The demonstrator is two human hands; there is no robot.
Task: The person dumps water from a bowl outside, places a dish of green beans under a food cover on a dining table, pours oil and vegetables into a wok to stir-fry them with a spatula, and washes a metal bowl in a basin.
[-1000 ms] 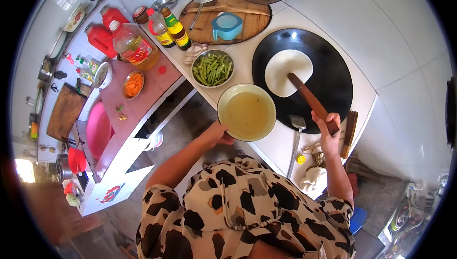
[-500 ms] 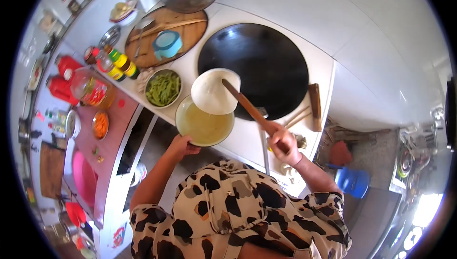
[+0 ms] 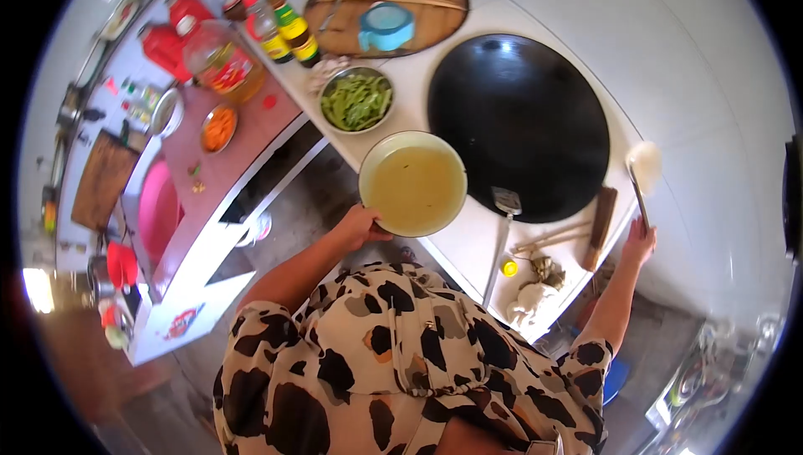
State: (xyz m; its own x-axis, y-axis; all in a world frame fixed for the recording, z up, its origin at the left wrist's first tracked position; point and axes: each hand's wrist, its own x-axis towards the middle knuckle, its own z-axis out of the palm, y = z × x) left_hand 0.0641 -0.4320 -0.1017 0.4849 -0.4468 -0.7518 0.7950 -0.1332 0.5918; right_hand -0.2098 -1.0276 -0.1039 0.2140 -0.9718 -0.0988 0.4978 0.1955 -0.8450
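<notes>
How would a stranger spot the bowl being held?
Start at the big black wok in the white counter. At its lower left in the picture, the left hand grips the round bowl. It contains yellowish liquid, whereas the neighbouring bowl holds green vegetables.

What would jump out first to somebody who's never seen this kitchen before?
Probably the big black wok, right of centre on the pale counter. Next, perhaps, the round bowl of yellowish liquid in the left hand, at the wok's lower left. Then the pale ladle, in the right hand's grip, out at the far right.
</notes>
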